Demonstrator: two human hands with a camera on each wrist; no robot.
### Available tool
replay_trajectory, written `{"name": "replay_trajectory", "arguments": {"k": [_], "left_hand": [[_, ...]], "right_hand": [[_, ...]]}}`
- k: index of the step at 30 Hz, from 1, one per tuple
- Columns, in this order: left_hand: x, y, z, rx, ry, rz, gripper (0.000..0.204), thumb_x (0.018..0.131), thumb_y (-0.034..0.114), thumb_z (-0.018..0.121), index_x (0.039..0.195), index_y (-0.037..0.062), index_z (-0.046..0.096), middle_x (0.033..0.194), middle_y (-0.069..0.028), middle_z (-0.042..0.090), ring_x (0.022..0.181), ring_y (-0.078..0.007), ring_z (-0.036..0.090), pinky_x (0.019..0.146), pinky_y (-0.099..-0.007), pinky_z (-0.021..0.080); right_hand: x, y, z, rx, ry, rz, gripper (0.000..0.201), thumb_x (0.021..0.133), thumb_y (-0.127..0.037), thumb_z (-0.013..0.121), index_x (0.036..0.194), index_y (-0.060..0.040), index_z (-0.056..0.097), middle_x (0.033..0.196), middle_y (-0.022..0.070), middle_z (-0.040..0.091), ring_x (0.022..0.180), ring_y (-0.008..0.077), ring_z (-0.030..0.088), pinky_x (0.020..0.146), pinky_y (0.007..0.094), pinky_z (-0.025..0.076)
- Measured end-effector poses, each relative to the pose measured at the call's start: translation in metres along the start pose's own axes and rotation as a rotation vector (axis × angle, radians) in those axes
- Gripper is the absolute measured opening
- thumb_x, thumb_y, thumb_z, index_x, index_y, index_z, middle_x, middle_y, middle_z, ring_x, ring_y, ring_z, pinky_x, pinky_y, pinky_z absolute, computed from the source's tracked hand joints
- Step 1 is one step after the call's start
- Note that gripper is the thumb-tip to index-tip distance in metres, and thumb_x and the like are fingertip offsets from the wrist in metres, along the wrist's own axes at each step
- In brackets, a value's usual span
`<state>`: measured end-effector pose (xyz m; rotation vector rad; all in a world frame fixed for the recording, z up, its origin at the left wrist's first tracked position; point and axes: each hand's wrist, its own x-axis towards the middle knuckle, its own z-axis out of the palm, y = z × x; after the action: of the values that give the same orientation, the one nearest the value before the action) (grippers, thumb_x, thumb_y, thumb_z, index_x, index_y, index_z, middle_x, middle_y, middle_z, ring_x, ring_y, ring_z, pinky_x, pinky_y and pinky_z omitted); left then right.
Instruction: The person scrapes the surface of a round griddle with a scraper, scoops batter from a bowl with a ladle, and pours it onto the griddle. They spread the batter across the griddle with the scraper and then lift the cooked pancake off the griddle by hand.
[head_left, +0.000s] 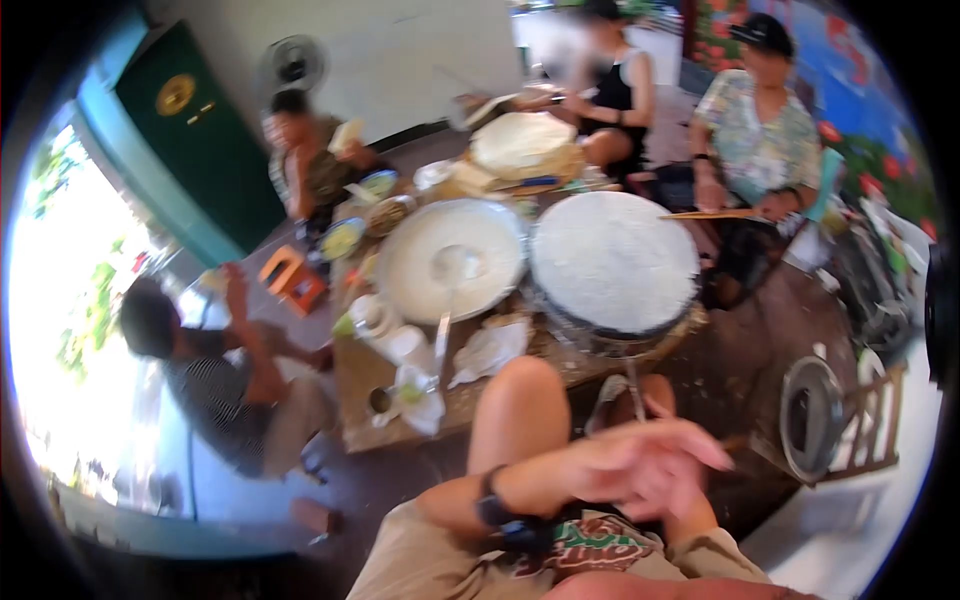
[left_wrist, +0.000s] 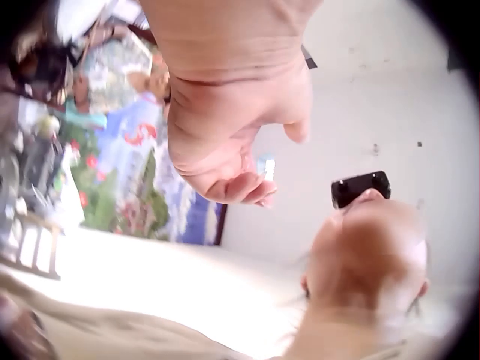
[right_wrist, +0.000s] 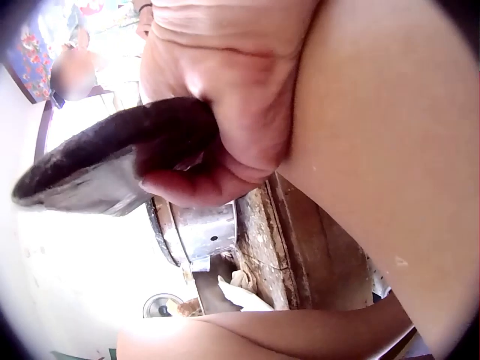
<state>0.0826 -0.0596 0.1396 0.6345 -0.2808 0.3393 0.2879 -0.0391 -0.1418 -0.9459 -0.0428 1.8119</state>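
Tool (right_wrist: 112,165) in grip, a dark, flat piece like a blade juts from the curled fingers of the seated person's right hand (right_wrist: 232,97). In the right wrist view its long axis slants from the fingers at centre down to the left side of the frame, with a metal drum (right_wrist: 201,231) below the fingers and apart from the tool. The left hand (left_wrist: 232,139) holds nothing, its fingers loosely bent at the centre of the left wrist view. In the head view both hands cross at lower centre, the left partly hiding the right, so which is nearer the desk (head_left: 355,405) cannot be told. The white-topped round plate (head_left: 615,262) lies straight up the frame from them, well apart, beyond the knees. A narrow strip (head_left: 633,388) runs up from the hands toward the plate's lower edge; whether it is the tool seen edge-on is unclear. Left of the plate, and farther from the hands, sits a wide pan (head_left: 505,225), a ladle (head_left: 442,345) slanting over its lower rim.
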Motion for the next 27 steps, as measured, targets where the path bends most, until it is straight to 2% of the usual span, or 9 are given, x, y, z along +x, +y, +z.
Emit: {"name": "replay_trajectory", "arguments": {"k": [2, 5, 6, 10, 11, 13, 15, 20, 27], "left_hand": [[-0.031, 0.012, -0.041, 0.157, 0.220, 0.035, 0.081, 0.078, 0.056, 0.062, 0.128, -0.0040, 0.040, 0.085, -0.0118, 0.059, 0.060, -0.0102, 0.049, 0.049, -0.0204, 0.039], [-0.062, 0.019, -0.087, 0.100, 0.496, 0.440, 0.061, 0.088, 0.049, 0.050, 0.127, 0.0016, 0.045, 0.087, -0.0066, 0.056, 0.058, -0.0115, 0.044, 0.051, -0.0222, 0.036], [-0.070, 0.018, -0.101, 0.049, 0.562, 0.590, 0.055, 0.092, 0.047, 0.045, 0.126, 0.0040, 0.048, 0.087, -0.0048, 0.055, 0.056, -0.0120, 0.041, 0.050, -0.0229, 0.034], [-0.093, 0.019, -0.145, -0.034, 0.569, 0.701, 0.047, 0.094, 0.039, 0.042, 0.126, 0.0058, 0.048, 0.093, -0.0033, 0.053, 0.062, -0.0125, 0.041, 0.050, -0.0233, 0.035], [-0.090, 0.018, -0.139, -0.045, 0.644, 0.641, 0.037, 0.095, 0.034, 0.044, 0.117, 0.0058, 0.052, 0.087, -0.0027, 0.053, 0.062, -0.0124, 0.040, 0.053, -0.0233, 0.035], [-0.086, 0.020, -0.123, 0.590, 0.885, 0.416, 0.029, 0.094, 0.031, 0.046, 0.107, 0.0059, 0.054, 0.081, -0.0022, 0.052, 0.063, -0.0125, 0.041, 0.055, -0.0234, 0.034], [-0.084, 0.017, -0.130, 0.365, 0.839, 0.451, 0.020, 0.091, 0.025, 0.054, 0.084, 0.0058, 0.055, 0.067, -0.0013, 0.049, 0.061, -0.0129, 0.041, 0.058, -0.0238, 0.032], [-0.086, 0.016, -0.127, 0.607, 0.851, 0.324, 0.024, 0.084, 0.025, 0.064, 0.072, 0.0066, 0.055, 0.062, -0.0018, 0.049, 0.059, -0.0125, 0.042, 0.057, -0.0246, 0.032], [-0.073, 0.002, -0.137, 0.723, 0.722, -0.036, 0.022, 0.088, 0.019, 0.059, 0.069, 0.0081, 0.057, 0.063, 0.0042, 0.053, 0.058, -0.0032, 0.046, 0.052, -0.0186, 0.032]], "right_hand": [[0.004, 0.004, -0.001, 0.025, 0.079, -0.034, 0.029, 0.092, -0.036, 0.049, 0.093, -0.0115, 0.064, 0.064, 0.0015, 0.061, 0.043, 0.0147, 0.052, 0.038, 0.0255, 0.040], [-0.012, -0.011, -0.007, 0.064, -0.219, 0.156, 0.029, 0.092, -0.033, 0.050, 0.091, -0.0081, 0.065, 0.062, 0.0028, 0.063, 0.047, 0.0157, 0.057, 0.040, 0.0266, 0.044], [-0.013, -0.011, -0.002, 0.073, -0.153, 0.127, 0.029, 0.092, -0.032, 0.050, 0.095, -0.0075, 0.065, 0.065, 0.0034, 0.064, 0.047, 0.0155, 0.056, 0.041, 0.0256, 0.044], [-0.008, -0.012, -0.002, 0.032, -0.163, 0.107, 0.029, 0.092, -0.034, 0.048, 0.109, -0.0123, 0.059, 0.068, 0.0011, 0.057, 0.049, 0.0123, 0.049, 0.040, 0.0227, 0.037], [-0.007, -0.009, -0.003, 0.019, -0.147, 0.118, 0.030, 0.092, -0.034, 0.047, 0.113, -0.0144, 0.057, 0.067, -0.0005, 0.053, 0.049, 0.0112, 0.044, 0.040, 0.0220, 0.034], [-0.008, -0.010, -0.007, 0.027, -0.239, 0.126, 0.033, 0.092, -0.035, 0.048, 0.116, -0.0135, 0.056, 0.067, -0.0005, 0.051, 0.050, 0.0110, 0.043, 0.041, 0.0215, 0.033], [-0.007, -0.010, -0.008, 0.047, -0.267, 0.121, 0.036, 0.092, -0.035, 0.048, 0.119, -0.0125, 0.054, 0.068, -0.0004, 0.048, 0.053, 0.0109, 0.041, 0.042, 0.0212, 0.032], [-0.008, -0.008, -0.004, 0.102, -0.356, 0.108, 0.039, 0.091, -0.035, 0.048, 0.121, -0.0106, 0.053, 0.072, 0.0002, 0.046, 0.057, 0.0109, 0.041, 0.044, 0.0213, 0.034], [-0.014, -0.007, 0.004, 0.131, -0.361, 0.129, 0.037, 0.093, -0.029, 0.047, 0.122, -0.0078, 0.049, 0.071, 0.0015, 0.043, 0.059, 0.0120, 0.040, 0.045, 0.0203, 0.032]]}}
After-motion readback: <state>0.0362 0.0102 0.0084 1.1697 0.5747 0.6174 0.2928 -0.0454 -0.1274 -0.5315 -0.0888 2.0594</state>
